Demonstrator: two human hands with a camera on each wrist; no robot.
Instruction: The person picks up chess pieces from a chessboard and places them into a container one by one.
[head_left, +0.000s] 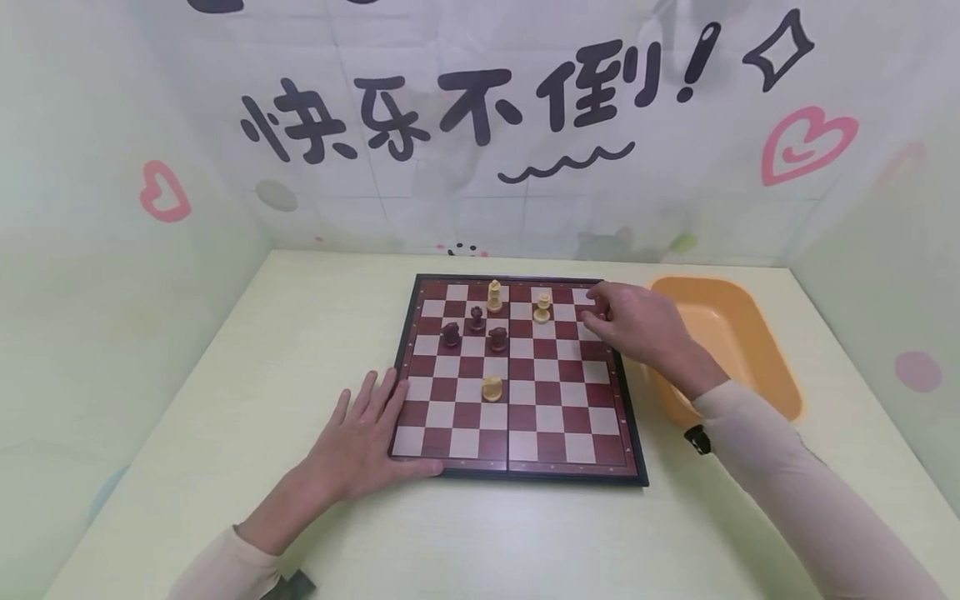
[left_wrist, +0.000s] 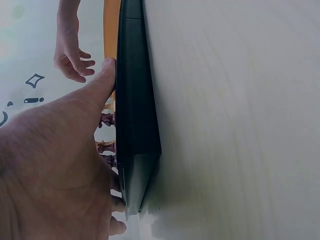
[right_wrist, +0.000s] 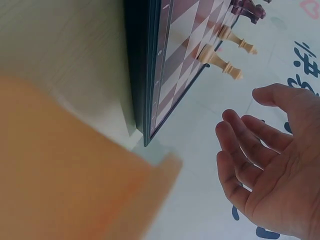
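Observation:
A folding chessboard with red and white squares lies on the table. My left hand is spread at its near left corner, fingers along the left edge and thumb on the front edge. Over the far right squares, my right hand hovers with loosely bent fingers and nothing between them. Nearest to it stands a cream chess piece. Further left are a taller cream piece, a small dark piece and two dark knights. A cream knight stands nearer the front.
Right of the board is an orange plastic bin, partly behind my right forearm. A white printed backdrop with black lettering rises behind the pale table and along its sides.

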